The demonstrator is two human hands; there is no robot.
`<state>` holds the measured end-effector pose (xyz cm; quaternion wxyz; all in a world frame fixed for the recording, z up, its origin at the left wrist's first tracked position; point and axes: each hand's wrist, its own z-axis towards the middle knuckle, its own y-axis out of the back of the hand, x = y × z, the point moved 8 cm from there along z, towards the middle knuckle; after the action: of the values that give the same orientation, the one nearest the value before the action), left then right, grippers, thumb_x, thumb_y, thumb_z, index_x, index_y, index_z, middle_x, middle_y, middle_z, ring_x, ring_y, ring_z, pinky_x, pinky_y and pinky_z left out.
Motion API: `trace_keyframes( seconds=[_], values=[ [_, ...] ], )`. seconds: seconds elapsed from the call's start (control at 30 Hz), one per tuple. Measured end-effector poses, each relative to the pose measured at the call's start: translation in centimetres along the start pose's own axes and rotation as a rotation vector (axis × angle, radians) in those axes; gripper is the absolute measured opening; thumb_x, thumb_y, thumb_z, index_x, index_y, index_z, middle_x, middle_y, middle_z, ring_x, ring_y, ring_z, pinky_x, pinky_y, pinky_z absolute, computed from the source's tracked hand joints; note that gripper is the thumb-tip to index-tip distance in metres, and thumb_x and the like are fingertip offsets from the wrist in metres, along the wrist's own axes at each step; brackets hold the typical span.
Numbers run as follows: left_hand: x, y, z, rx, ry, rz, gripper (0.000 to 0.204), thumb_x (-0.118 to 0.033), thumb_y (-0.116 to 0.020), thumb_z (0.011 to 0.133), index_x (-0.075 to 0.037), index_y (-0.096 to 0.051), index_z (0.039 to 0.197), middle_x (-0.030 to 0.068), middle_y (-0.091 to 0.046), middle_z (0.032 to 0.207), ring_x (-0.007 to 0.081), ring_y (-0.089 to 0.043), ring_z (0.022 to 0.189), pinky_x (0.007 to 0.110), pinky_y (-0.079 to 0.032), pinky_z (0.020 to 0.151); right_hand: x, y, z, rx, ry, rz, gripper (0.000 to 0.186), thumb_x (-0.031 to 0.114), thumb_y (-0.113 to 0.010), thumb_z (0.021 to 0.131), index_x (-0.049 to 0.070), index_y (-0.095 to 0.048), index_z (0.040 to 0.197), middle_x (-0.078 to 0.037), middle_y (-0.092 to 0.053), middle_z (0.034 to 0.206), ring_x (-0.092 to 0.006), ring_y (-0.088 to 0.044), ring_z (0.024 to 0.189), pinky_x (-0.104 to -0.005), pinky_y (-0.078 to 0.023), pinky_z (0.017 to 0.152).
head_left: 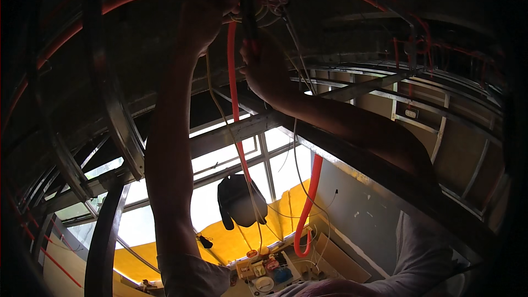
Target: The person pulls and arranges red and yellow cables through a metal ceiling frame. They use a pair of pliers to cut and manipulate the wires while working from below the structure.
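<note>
Both my arms reach up to a dim ceiling junction, where a bundle of thin wires (272, 3) hangs loose. My left hand (209, 16) is closed, its fingers pinched at a wire just left of the bundle. In my right hand (267, 69) is a pair of dark pliers (249, 19) with a reddish grip, pointing upward beside the left fingertips. Shadow hides the tool's jaws and what they touch. Between my forearms, an orange-red conduit (233, 77) drops from the junction. A pale wire (216, 99) hangs next to it.
Metal ceiling channels (352, 173) cross close under my right forearm; others (113, 93) curve at left. Another orange conduit (312, 203) dangles in a hook. Below are windows (220, 159), yellow sheeting (291, 203), a hanging black item (242, 201) and a cluttered tabletop (294, 258).
</note>
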<state>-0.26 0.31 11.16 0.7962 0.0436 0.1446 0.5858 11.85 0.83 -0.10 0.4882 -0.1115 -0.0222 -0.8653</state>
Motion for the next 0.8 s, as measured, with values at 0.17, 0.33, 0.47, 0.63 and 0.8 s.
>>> trace_keyframes(
  seconds=[0.17, 0.33, 0.47, 0.63, 0.8],
  values=[
    [0.2, 0.0, -0.1, -0.004, 0.046, -0.023, 0.014, -0.007, -0.063, 0.088, 0.005, -0.066, 0.095, 0.0104, -0.067, 0.087, 0.0194, -0.07, 0.084, 0.035, -0.061, 0.08, -0.6, -0.5, 0.1, 0.015, -0.029, -0.007, 0.016, 0.023, -0.049, 0.103, 0.008, -0.052, 0.106, -0.001, -0.055, 0.08, -0.0098, -0.056, 0.068, -0.0299, -0.055, 0.06],
    [0.4, -0.1, 0.1, 0.023, 0.035, -0.072, 0.014, -0.006, -0.064, 0.087, 0.005, -0.066, 0.095, 0.0105, -0.067, 0.087, 0.0194, -0.069, 0.084, 0.035, -0.062, 0.08, -0.2, -0.4, -0.1, 0.008, -0.026, -0.023, 0.015, 0.023, -0.048, 0.104, 0.009, -0.053, 0.104, -0.001, -0.055, 0.077, -0.0094, -0.056, 0.069, -0.0289, -0.053, 0.058],
    [0.6, -0.1, 0.3, 0.016, 0.04, -0.039, 0.014, -0.006, -0.064, 0.087, 0.005, -0.066, 0.095, 0.01, -0.068, 0.087, 0.0186, -0.069, 0.083, 0.035, -0.061, 0.079, 0.6, 0.0, -0.1, 0.045, -0.084, -0.065, 0.016, 0.022, -0.049, 0.104, 0.007, -0.054, 0.102, -0.002, -0.057, 0.076, -0.0105, -0.057, 0.067, -0.0289, -0.049, 0.06],
    [0.6, -0.3, 0.3, 0.029, -0.002, 0.027, 0.014, -0.007, -0.064, 0.088, 0.004, -0.066, 0.095, 0.0095, -0.068, 0.086, 0.018, -0.069, 0.082, 0.034, -0.06, 0.078, 1.8, 0.8, -0.4, 0.13, -0.134, -0.013, 0.018, 0.023, -0.048, 0.104, 0.007, -0.055, 0.102, -0.003, -0.059, 0.077, -0.0115, -0.057, 0.065, -0.0303, -0.047, 0.061],
    [-1.0, -0.9, -0.2, 0.074, -0.299, 0.363, 0.014, -0.012, -0.066, 0.09, 0.001, -0.066, 0.094, 0.0097, -0.07, 0.086, 0.0174, -0.07, 0.08, 0.031, -0.057, 0.074, 1.9, 1.7, -0.3, 0.244, -0.138, -0.061, 0.024, 0.025, -0.046, 0.105, 0.005, -0.055, 0.093, -0.001, -0.055, 0.072, -0.0103, -0.055, 0.064, -0.0302, -0.046, 0.06]
  ],
)
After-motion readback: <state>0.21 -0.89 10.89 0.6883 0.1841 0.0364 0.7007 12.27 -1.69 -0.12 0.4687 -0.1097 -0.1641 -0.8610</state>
